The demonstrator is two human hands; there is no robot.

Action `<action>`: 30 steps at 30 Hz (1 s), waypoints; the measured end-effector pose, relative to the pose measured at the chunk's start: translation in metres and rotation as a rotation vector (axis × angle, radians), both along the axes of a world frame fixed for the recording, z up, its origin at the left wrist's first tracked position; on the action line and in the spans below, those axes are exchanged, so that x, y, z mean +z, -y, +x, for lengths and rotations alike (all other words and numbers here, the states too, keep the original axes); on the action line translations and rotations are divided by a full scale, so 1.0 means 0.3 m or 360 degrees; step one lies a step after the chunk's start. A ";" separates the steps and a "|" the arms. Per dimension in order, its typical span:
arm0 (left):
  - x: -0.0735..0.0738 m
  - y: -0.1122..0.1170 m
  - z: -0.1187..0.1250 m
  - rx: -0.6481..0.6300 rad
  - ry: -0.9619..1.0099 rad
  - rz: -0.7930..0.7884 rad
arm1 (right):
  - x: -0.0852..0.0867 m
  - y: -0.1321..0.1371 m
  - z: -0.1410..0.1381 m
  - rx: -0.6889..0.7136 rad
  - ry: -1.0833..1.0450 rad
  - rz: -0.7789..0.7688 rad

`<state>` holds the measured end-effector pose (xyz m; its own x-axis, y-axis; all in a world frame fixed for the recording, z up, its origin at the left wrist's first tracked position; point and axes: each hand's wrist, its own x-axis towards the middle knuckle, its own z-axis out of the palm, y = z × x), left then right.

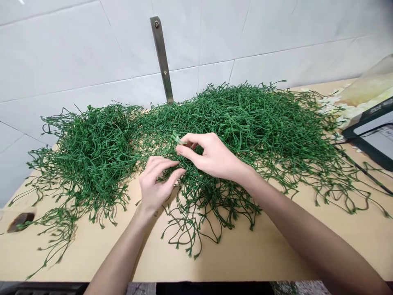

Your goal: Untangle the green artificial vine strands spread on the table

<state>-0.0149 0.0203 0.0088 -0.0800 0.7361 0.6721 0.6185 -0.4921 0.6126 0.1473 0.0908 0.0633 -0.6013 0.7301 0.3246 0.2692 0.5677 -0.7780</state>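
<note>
A big tangle of green plastic stems (233,123) lies across the tan table (264,254), with a second heap (89,151) to the left. My right hand (211,157) hovers over the middle of the pile, thumb and forefinger pinched on a small pale green stem piece (177,138). My left hand (156,182) sits just below it at the pile's near edge, fingers curled and pinching among the stems.
A white tiled wall with a metal bracket (162,57) rises behind the table. At the right stand a clear bag of pale pieces (365,92) and a black-framed object (374,133), with a thin dark cable (365,172). A dark spot (21,221) marks the left edge.
</note>
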 end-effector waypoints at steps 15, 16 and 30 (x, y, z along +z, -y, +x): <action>-0.006 -0.005 -0.023 0.0196 0.0093 -0.0093 | 0.027 -0.055 0.060 0.0455 -0.0841 -0.0682; -0.006 -0.004 -0.022 0.0161 0.0117 -0.0133 | 0.022 -0.057 0.057 0.0505 -0.0824 -0.0731; -0.008 -0.006 -0.022 0.0146 0.0214 -0.0255 | -0.019 -0.025 0.019 0.0118 0.0191 -0.0091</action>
<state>-0.0216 0.0220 0.0065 -0.2326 0.8183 0.5257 0.5635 -0.3271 0.7586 0.1530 0.0982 0.0577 -0.6861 0.6976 0.2062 0.3215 0.5451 -0.7743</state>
